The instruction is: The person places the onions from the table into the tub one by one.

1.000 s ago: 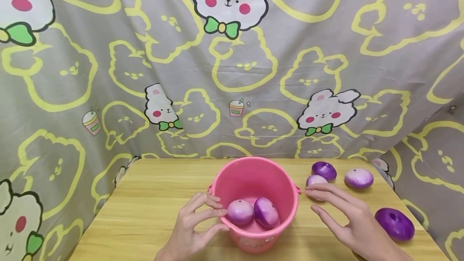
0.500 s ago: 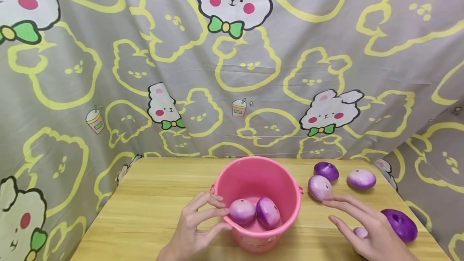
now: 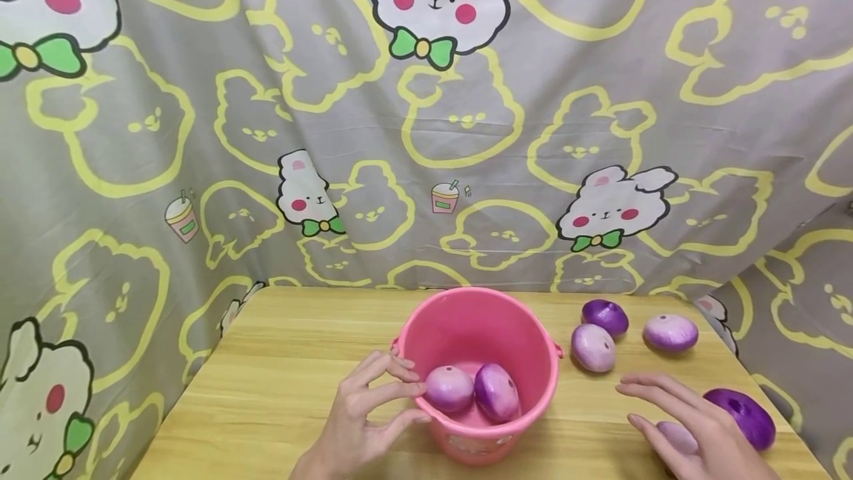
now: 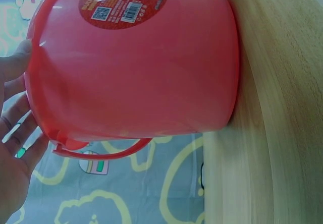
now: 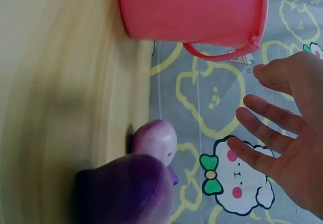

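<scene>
A pink bucket [image 3: 476,317] stands upright on the table, with two purple onions inside, a paler one [image 3: 449,388] and a darker one [image 3: 496,392]. My left hand [image 3: 365,413] touches the left of its rim with thumb and fingertips, the fingers fairly straight; the left wrist view shows the thumb [image 4: 17,62] against the rim. To the right of the bucket, my right hand [image 3: 696,424] hovers with fingers spread and holds nothing. A pale onion [image 3: 677,435] is partly hidden beneath it, and a dark purple onion [image 3: 741,418] lies just beyond.
Farther back on the right lie a dark onion [image 3: 605,317], a pale onion [image 3: 593,348] against it, and another pale onion [image 3: 670,333]. A patterned grey curtain [image 3: 373,117] hangs behind the wooden table [image 3: 266,376]. The bucket's handle [image 5: 222,55] hangs down at its back.
My right hand has drawn back toward the right and nearer to me, away from the back onions, which show more fully. The left hand stays at the bucket's rim. The view has shifted slightly.
</scene>
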`<control>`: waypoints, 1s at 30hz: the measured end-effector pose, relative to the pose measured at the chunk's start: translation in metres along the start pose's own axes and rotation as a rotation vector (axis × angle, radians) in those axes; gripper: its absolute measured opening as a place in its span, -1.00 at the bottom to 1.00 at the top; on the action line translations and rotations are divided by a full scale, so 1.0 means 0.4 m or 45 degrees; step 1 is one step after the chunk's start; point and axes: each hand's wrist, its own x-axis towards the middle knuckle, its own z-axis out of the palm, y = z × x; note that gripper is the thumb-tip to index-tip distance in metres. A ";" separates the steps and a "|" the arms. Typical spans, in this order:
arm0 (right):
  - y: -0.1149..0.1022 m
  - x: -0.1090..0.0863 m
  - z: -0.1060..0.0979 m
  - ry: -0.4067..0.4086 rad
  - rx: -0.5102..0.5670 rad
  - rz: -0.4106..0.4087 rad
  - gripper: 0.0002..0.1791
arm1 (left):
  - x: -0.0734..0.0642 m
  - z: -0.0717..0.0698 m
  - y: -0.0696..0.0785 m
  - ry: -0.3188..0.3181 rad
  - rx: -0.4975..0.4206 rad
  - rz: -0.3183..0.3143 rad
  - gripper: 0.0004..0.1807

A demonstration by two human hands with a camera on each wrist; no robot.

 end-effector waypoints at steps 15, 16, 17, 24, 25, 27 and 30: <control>0.049 -0.082 0.008 -0.027 -0.163 0.031 -0.23 | 0.006 0.006 -0.001 0.002 -0.011 0.009 -0.79; 0.053 -0.086 0.008 -0.034 -0.174 0.028 -0.25 | 0.006 0.006 -0.001 0.004 -0.012 0.010 -0.79; 0.057 -0.090 0.008 -0.040 -0.181 0.028 -0.26 | 0.006 0.005 -0.001 0.005 -0.013 0.011 -0.79; 0.080 -0.124 0.005 -0.106 -0.260 0.104 -0.31 | 0.009 0.002 -0.001 0.004 -0.010 0.009 -0.79; 0.085 -0.129 0.006 -0.120 -0.277 0.116 -0.33 | 0.009 0.002 -0.001 0.005 -0.008 0.010 -0.79; 0.094 -0.139 0.008 -0.158 -0.305 0.141 -0.37 | 0.009 0.002 -0.001 0.008 -0.005 0.011 -0.79; 0.107 -0.155 0.011 -0.189 -0.344 0.173 -0.41 | 0.008 0.002 0.000 0.012 -0.004 0.006 -0.79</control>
